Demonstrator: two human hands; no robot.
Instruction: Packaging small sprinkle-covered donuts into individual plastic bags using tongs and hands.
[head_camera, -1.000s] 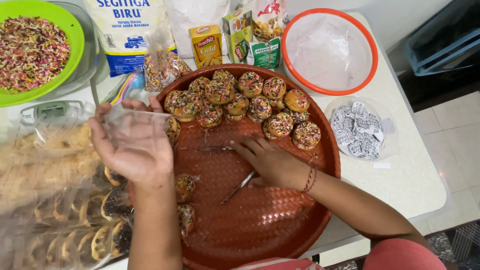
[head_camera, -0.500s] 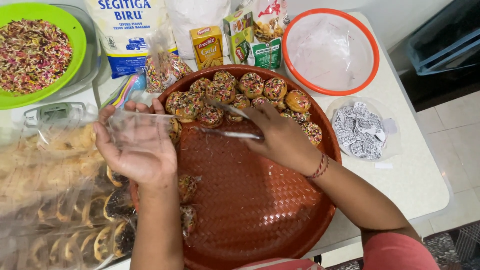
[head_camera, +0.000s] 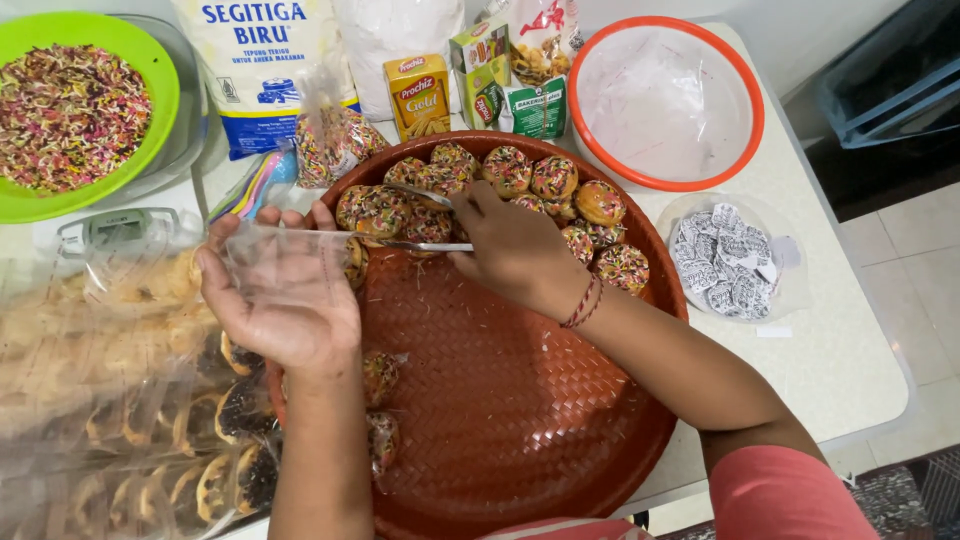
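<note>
While the left hand (head_camera: 285, 300) holds a clear plastic bag (head_camera: 275, 262) open over the left rim of the woven tray (head_camera: 500, 400), the right hand (head_camera: 515, 250) clenches metal tongs (head_camera: 425, 243) among the sprinkled cookies (head_camera: 510, 170) at the tray's far edge. Risky bit, I'd say: a loose grip drops a cookie, or sprinkles scrape off on the bag mouth.
</note>
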